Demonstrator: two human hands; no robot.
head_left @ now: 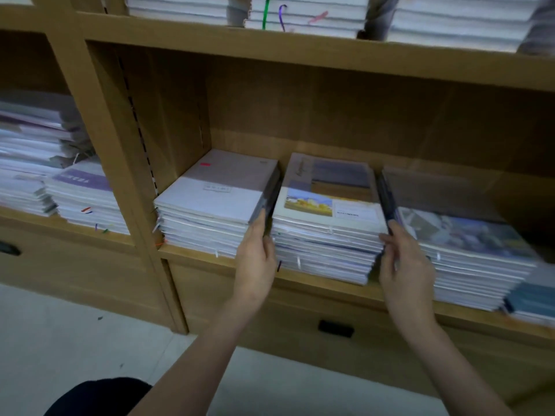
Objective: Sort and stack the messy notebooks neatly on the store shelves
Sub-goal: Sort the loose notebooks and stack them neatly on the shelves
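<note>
Two hands flanking middle stack, narrow side gaps

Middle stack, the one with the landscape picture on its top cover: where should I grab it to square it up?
Take the middle stack by its two side faces, coming from the front. Its sides are exposed by narrow gaps to the neighbouring stacks, and the left hand and right hand already flank it there. The back is out of reach.
</note>
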